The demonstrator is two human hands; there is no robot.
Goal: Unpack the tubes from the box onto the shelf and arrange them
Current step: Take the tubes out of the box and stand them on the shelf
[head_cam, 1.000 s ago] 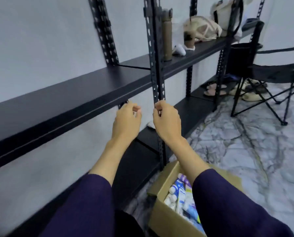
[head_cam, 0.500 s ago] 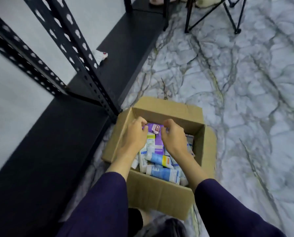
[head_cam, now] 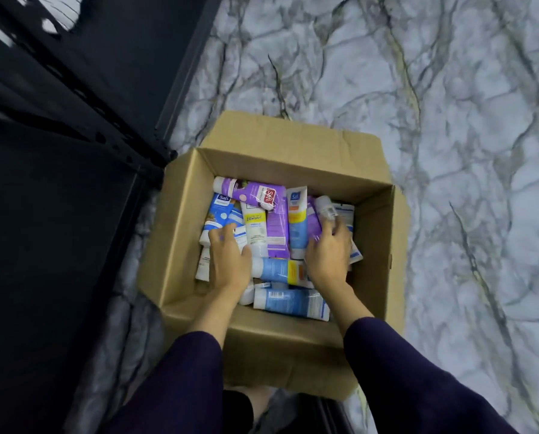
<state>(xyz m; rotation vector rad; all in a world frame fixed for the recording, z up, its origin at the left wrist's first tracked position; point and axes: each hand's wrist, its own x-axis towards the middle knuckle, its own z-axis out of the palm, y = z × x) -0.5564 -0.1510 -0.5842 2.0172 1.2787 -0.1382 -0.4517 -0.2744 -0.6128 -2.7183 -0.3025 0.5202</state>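
Tubes (head_cam: 263,233) under both hands, inside box (head_cam: 371,245)

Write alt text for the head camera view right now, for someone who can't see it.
Seen from above, a person's left hand and right hand reach into an open cardboard box packed with a jumble of blue, purple and white tubes. The box sits on a marble-patterned floor beside a black metal shelf.

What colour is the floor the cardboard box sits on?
The floor is pale grey-white marble with dark veins, seen clearly in the head view.
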